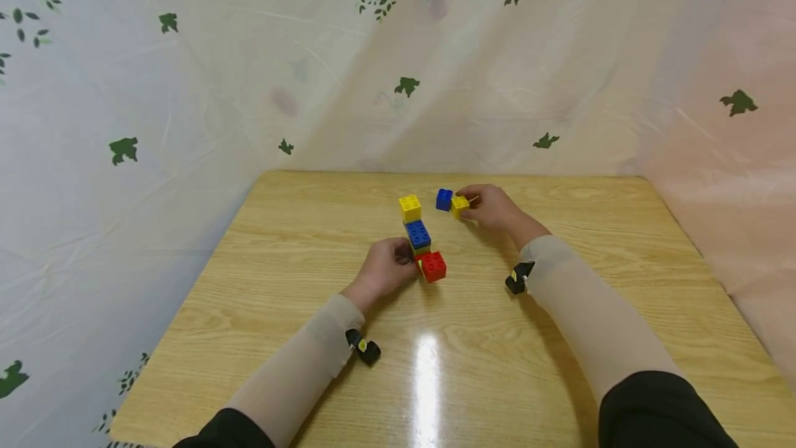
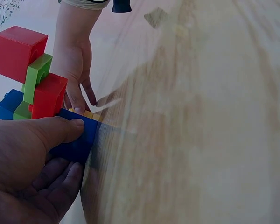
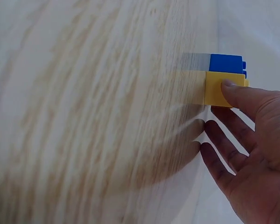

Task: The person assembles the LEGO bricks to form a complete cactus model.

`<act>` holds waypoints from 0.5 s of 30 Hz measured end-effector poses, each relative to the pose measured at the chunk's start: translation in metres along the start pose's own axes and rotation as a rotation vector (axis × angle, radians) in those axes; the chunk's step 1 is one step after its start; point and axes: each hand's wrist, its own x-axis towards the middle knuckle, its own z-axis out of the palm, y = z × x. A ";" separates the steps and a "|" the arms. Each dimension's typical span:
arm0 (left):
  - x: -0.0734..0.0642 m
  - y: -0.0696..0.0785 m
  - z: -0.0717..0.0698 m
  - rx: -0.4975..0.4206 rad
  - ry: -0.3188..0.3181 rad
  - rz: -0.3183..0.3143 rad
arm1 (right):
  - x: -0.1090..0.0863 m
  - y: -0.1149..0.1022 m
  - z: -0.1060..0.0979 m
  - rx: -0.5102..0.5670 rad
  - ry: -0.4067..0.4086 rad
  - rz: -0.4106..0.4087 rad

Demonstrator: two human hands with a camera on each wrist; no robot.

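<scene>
A built-up structure of toy building bricks stands mid-table, with a yellow brick [image 1: 410, 208] at its far end, a blue brick [image 1: 419, 234] behind a red brick [image 1: 434, 266], and green ones between. My left hand [image 1: 382, 272] grips it low down; in the left wrist view the thumb lies over a blue brick [image 2: 79, 149], fingers curled underneath. Farther back, my right hand [image 1: 494, 209] pinches a loose yellow brick [image 3: 214, 91] between thumb and fingers, the other fingers spread apart. Right beside that brick sits a small blue brick [image 3: 225, 63] on the tabletop.
The wooden table [image 1: 280, 240] meets a pale leaf-patterned sheet [image 1: 348, 123] at the back and sides. Both forearms reach in from the near edge, each with a small black camera [image 1: 367, 349] at the wrist. A bright light reflection lies near the front.
</scene>
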 end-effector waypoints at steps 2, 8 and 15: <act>0.000 0.000 0.000 0.002 0.000 0.004 | 0.000 0.000 0.000 -0.014 0.006 0.005; 0.001 -0.001 0.000 0.017 0.005 0.010 | 0.001 0.001 0.001 -0.033 0.017 0.018; 0.001 -0.001 0.000 0.009 0.006 0.014 | -0.003 0.000 -0.001 -0.012 0.050 0.036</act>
